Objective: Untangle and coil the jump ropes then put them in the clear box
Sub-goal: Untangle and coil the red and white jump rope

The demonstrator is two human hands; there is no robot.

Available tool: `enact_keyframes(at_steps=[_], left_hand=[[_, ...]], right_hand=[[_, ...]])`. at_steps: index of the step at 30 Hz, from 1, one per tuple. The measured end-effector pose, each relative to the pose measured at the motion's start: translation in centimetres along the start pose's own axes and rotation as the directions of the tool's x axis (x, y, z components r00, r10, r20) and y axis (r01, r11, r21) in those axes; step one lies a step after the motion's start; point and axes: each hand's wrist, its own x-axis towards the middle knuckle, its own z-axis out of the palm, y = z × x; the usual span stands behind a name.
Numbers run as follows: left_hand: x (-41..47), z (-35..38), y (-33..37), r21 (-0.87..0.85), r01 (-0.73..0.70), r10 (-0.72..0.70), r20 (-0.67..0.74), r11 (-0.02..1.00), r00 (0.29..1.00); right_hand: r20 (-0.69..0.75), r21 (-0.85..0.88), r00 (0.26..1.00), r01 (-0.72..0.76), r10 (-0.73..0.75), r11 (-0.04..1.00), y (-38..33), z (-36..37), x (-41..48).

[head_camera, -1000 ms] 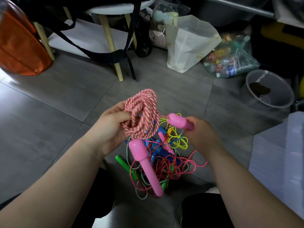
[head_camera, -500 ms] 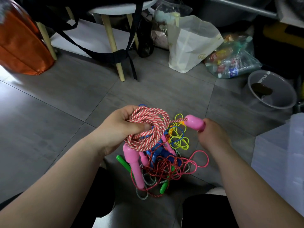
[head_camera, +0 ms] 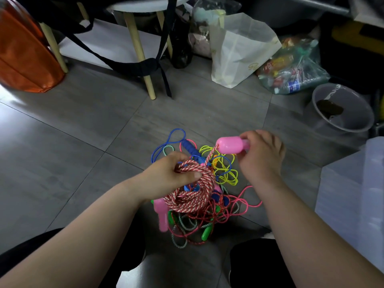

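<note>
A person's left hand (head_camera: 166,177) curls thumb and fingers round a coil of red-and-white jump rope (head_camera: 193,194), while the right hand (head_camera: 261,154) pinches that rope's pink handle (head_camera: 229,144) just above it, with a short length of cord running between them. Beneath them the other ropes, yellow, blue, red and green, lie in a tangled heap (head_camera: 224,206) on the grey tile floor (head_camera: 83,142). Coiling looks nearly done, and the next move likely calls for winding in that last length and carrying the bundle to what appears to be the clear box (head_camera: 357,204) at the floor's right edge.
</note>
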Motion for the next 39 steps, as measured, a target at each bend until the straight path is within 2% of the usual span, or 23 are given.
enact_keyframes(at_steps=[2, 6, 7, 9, 10, 12, 14, 15, 17, 21, 23, 26, 29, 30, 32, 34, 39], left_hand=[[0.0, 0.1, 0.2, 0.051, 0.039, -0.038, -0.010, 0.998, 0.999], [0.1, -0.1, 0.1, 0.125, 0.058, -0.066, 0.066, 0.991, 0.996], [0.0, -0.1, 0.1, 0.115, 0.055, -0.063, 0.060, 0.992, 0.996], [0.1, -0.3, 0.1, 0.071, 0.053, -0.053, -0.001, 0.996, 0.999], [0.2, -0.4, 0.1, 0.042, 0.056, -0.054, -0.042, 0.998, 0.998], [0.2, -0.7, 0.2, -0.054, 0.039, -0.044, -0.097, 0.998, 0.994], [0.3, -1.0, 0.1, -0.143, 0.016, -0.034, -0.123, 0.990, 0.992], [0.4, -1.1, 0.0, -0.154, 0.008, -0.029, -0.137, 0.988, 0.990], [0.5, -1.0, -0.1, -0.151, -0.008, -0.016, -0.157, 0.988, 0.987], [0.6, -0.7, -0.1, -0.048, -0.021, 0.010, -0.213, 0.999, 0.977], [0.6, -0.6, 0.0, -0.007, -0.033, 0.031, -0.244, 0.999, 0.969], [0.6, -0.5, 0.2, -0.031, -0.054, 0.045, -0.229, 0.998, 0.972], [0.5, 0.0, 0.5, -0.182, -0.046, 0.009, -0.198, 0.982, 0.980], [0.5, 0.1, 0.6, -0.252, -0.039, -0.007, -0.180, 0.967, 0.984], [0.5, 0.4, 0.8, -0.379, -0.025, -0.029, -0.136, 0.925, 0.990], [0.6, 0.5, 0.8, -0.456, 0.002, -0.053, -0.100, 0.890, 0.994], [0.6, 0.9, 1.1, -0.522, 0.022, -0.034, -0.012, 0.853, 0.999]], right_hand=[[-0.014, 0.026, 1.000, 0.005, -0.004, 1.000, -0.2, -0.2, -0.1], [0.144, -0.019, 0.989, 0.048, -0.044, 0.999, -0.5, -0.3, -0.2], [0.178, 0.031, 0.983, 0.042, -0.047, 0.999, -0.6, -0.4, -0.3], [0.276, 0.249, 0.959, -0.013, -0.058, 0.968, -0.7, -0.5, -0.4], [0.374, 0.367, 0.924, -0.072, -0.076, 0.928, -0.7, -0.6, -0.6], [0.599, 0.530, 0.791, -0.277, -0.123, 0.802, -1.1, -1.0, -1.0], [0.740, 0.601, 0.651, -0.523, -0.172, 0.605, -1.7, -1.3, -1.5], [0.770, 0.609, 0.609, -0.608, -0.192, 0.510, -1.9, -1.3, -1.7], [0.783, 0.620, 0.577, -0.687, -0.234, 0.379, -2.2, -1.0, -1.7], [0.766, 0.625, 0.525, -0.743, -0.371, 0.239, -2.3, -1.7, -1.5], [0.757, 0.620, 0.529, -0.766, -0.384, 0.168, -2.1, -2.1, -1.4], [0.725, 0.637, 0.578, -0.769, -0.375, 0.048, -2.1, -2.2, -1.6], [0.693, 0.658, 0.636, -0.750, -0.339, -0.061, -2.4, -1.3, -1.9], [0.678, 0.670, 0.648, -0.739, -0.347, -0.072, -2.4, -0.9, -2.0], [0.652, 0.712, 0.673, -0.702, -0.350, -0.022, -2.6, -0.4, -2.1], [0.639, 0.746, 0.712, -0.666, -0.291, 0.008, -2.9, -0.2, -2.3], [0.577, 0.802, 0.802, -0.592, -0.157, -0.077, -3.8, 0.0, -2.6]])
